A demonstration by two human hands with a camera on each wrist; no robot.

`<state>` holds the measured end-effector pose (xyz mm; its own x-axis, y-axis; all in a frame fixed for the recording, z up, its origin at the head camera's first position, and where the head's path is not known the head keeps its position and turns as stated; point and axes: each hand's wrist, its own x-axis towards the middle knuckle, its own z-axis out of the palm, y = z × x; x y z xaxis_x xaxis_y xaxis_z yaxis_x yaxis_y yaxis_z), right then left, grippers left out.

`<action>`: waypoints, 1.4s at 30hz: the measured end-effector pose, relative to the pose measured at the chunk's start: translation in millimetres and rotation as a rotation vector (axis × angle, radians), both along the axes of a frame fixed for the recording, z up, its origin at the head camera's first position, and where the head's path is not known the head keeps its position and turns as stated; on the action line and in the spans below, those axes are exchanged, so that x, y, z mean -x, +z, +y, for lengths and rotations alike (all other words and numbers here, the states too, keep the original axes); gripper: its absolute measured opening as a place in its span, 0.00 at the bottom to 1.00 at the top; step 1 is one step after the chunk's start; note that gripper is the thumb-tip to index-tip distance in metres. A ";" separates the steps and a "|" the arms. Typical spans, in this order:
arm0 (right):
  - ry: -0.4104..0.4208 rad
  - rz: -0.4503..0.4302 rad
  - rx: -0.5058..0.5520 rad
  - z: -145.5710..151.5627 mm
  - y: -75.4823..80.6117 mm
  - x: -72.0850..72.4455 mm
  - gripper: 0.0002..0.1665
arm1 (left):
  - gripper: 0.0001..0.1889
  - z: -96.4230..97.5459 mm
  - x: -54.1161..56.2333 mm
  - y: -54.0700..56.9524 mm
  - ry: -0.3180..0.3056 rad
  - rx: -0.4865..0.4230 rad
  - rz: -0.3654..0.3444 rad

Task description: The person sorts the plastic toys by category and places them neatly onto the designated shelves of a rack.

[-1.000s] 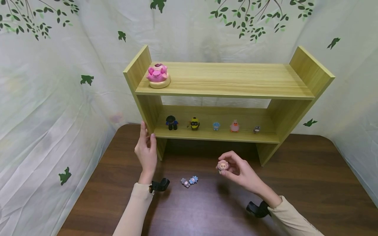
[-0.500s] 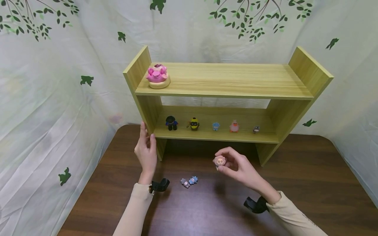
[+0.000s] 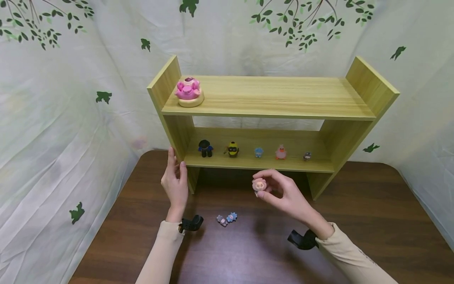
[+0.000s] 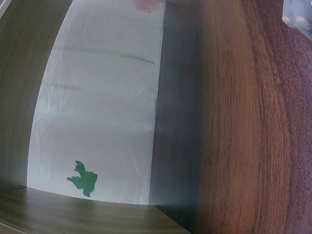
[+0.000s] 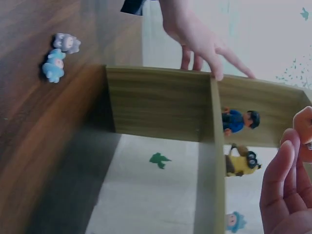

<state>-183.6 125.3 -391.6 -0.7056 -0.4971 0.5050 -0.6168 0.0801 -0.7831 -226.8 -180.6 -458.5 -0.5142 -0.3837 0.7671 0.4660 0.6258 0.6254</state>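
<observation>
My right hand (image 3: 287,195) pinches a small pink figurine (image 3: 259,185) between thumb and fingers, just in front of the lower shelf. In the right wrist view, part of this figurine (image 5: 304,127) shows at the right edge, beyond the fingertips. My left hand (image 3: 175,188) rests against the left side panel of the wooden shelf rack (image 3: 269,116), fingers extended along its outside and thumb at the front edge. On the table between the hands lie a grey figurine (image 3: 222,221) and a blue figurine (image 3: 232,217), side by side. The left wrist view leaves the left hand's fingers out of sight.
Along the lower shelf stand a black-and-blue figure (image 3: 205,148), a yellow one (image 3: 232,150), a small blue one (image 3: 259,152), a pink-white duck-like one (image 3: 281,152) and a small grey one (image 3: 307,156). A pink bear figure (image 3: 189,92) sits on the top shelf's left end.
My right hand has moved up and a little left toward the shelf rack, carrying the pink figurine. The left hand stays at the side panel.
</observation>
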 end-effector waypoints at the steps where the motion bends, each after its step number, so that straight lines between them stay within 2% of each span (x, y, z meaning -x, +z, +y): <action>1: 0.000 0.016 0.001 -0.9 1.9 0.7 0.23 | 0.31 0.0 -0.1 0.0 0.001 0.000 -0.001; 6: 0.019 0.057 0.018 -5.4 11.9 3.4 0.23 | 0.31 -0.1 -0.3 -0.2 0.009 0.003 -0.003; 17: 0.073 0.052 0.069 -12.2 32.6 4.9 0.22 | 0.31 0.7 0.4 0.7 0.016 0.003 -0.001; 25: 0.103 0.041 0.091 -16.8 39.6 5.8 0.25 | 0.31 0.5 0.8 0.3 0.015 0.001 0.001; 31: 0.103 0.085 0.102 -19.3 43.7 6.7 0.25 | 0.31 0.6 1.0 0.0 0.024 0.010 -0.001; 42: 0.079 0.070 0.107 -22.4 59.9 7.3 0.24 | 0.31 0.6 1.3 -1.0 0.027 0.016 0.005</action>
